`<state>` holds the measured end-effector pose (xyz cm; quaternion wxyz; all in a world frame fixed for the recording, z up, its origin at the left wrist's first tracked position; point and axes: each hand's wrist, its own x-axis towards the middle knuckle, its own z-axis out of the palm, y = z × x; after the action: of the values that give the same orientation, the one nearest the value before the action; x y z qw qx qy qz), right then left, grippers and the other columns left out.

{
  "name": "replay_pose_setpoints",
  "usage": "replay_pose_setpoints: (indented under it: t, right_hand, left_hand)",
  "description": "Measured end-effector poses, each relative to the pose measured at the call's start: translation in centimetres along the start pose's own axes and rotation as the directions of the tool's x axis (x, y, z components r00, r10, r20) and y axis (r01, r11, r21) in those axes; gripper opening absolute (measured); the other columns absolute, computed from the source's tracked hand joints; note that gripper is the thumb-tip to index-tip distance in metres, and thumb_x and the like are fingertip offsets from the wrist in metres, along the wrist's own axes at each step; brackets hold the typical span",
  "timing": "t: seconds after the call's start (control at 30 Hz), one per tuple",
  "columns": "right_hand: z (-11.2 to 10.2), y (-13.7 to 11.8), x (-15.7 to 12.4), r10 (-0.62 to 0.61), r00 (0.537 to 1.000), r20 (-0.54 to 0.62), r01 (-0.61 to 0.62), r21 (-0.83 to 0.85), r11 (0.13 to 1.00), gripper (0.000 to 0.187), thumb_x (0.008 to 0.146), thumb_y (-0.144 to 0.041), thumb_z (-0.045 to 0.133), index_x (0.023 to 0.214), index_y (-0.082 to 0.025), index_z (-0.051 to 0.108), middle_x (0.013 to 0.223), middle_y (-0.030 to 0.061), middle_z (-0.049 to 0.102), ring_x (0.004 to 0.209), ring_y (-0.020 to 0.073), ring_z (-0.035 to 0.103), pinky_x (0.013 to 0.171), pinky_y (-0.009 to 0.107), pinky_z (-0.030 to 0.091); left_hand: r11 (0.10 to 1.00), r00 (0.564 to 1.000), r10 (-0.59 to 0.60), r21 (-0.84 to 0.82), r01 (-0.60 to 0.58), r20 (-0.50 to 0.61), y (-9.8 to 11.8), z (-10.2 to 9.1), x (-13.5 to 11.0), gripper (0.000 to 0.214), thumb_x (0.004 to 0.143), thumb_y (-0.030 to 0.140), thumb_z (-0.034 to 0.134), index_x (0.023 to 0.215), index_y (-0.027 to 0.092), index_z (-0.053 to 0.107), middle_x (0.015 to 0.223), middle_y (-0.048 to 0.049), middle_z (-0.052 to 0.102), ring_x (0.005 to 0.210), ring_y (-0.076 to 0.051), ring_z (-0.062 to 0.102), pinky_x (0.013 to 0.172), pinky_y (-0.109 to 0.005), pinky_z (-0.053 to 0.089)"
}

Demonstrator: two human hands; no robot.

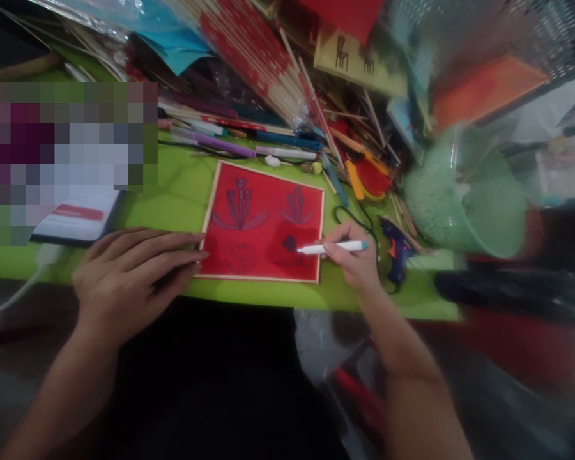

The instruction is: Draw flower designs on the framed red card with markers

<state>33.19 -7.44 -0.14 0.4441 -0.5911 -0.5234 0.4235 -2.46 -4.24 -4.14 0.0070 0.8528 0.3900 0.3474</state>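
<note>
A red card (pixel 268 223) edged with thin pale wooden strips lies on the green tabletop, bearing several dark flower drawings. Between the fingers of my right hand (pixel 357 262) is a white marker (pixel 338 247) with a teal end, its tip at the lower right flower. My left hand (pixel 129 275) lies palm down with fingers stretched out, the fingertips on the card's left edge. The lower left flower looks fainter than the upper ones.
Pens, sticks and scissors (pixel 357 179) crowd the back of the table. A blue glue gun (pixel 397 252) and a green translucent bucket (pixel 464 191) stand at right. A phone (pixel 86 214) with a white cable (pixel 23 291) lies at left, partly blurred out.
</note>
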Motion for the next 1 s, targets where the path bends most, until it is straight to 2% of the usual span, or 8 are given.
replay_pose_setpoints:
  t: [0.4,0.63,0.73,1.0]
  right_hand:
    - [0.4,-0.6,0.1,-0.012,1.0,0.004,0.013,-0.039,0.999,0.016,0.083,-0.032,0.079,0.079,-0.024,0.066,0.07,-0.0037,0.066,0.062,0.0123,0.057,0.056,0.028,0.041]
    - [-0.3,0.1,0.2,-0.055,0.994,-0.089,0.061,0.064,0.996,0.015,0.085,-0.032,0.078,0.079,-0.024,0.066,0.066,-0.005,0.065,0.06,0.0128,0.06,0.058,0.028,0.046]
    - [-0.5,0.4,0.2,-0.036,0.992,-0.125,0.044,0.061,0.997,0.016,0.084,-0.031,0.077,0.077,-0.025,0.064,0.063,-0.0058,0.062,0.058,0.0128,0.058,0.057,0.029,0.045]
    - [-0.8,0.7,0.2,-0.015,0.993,-0.115,0.016,0.009,1.0,0.018,0.086,-0.033,0.073,0.077,-0.026,0.059,0.062,-0.0066,0.059,0.058,0.013,0.056,0.058,0.029,0.044]
  left_hand:
    - [1.0,1.0,-0.025,-0.005,0.025,0.006,-0.1,0.1,-0.1,0.018,0.093,0.023,0.075,0.108,0.033,0.076,0.115,0.0042,0.083,0.098,-0.023,0.076,0.091,-0.038,0.054]
    - [1.0,0.999,-0.027,-0.008,0.028,0.019,-0.1,0.0,-0.1,0.019,0.094,0.024,0.074,0.11,0.034,0.075,0.116,0.0055,0.083,0.097,-0.022,0.076,0.092,-0.038,0.054]
    - [1.0,1.0,-0.021,-0.007,0.021,0.022,-0.1,0.0,-0.2,0.02,0.093,0.023,0.075,0.11,0.033,0.075,0.116,0.0036,0.083,0.097,-0.024,0.077,0.091,-0.039,0.055]
    - [1.0,0.999,-0.026,-0.002,0.026,0.022,-0.1,0.0,-0.3,0.018,0.093,0.023,0.073,0.109,0.032,0.075,0.117,0.0014,0.083,0.096,-0.027,0.077,0.091,-0.043,0.054]
